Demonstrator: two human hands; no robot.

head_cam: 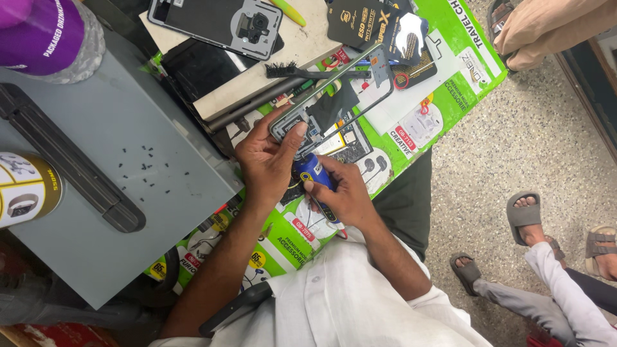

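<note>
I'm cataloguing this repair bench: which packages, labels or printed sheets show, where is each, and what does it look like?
Green printed mat: covers the bench, bright green with white product panels.
Black packet: top centre, flat, gold print.
Purple bottle label: top left, wrapped round a bottle.
Tape roll: left edge, round, yellow-and-white label.

Phone repair stall, opened phone (331,103), loose screws (149,168), brush (302,72)

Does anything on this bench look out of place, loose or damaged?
Yes. Small black screws lie scattered loose on the grey lid, in no tray. The phone under the left hand is opened, its insides bare. The right hand holds a blue screwdriver against it. No spill or breakage shows.
</note>
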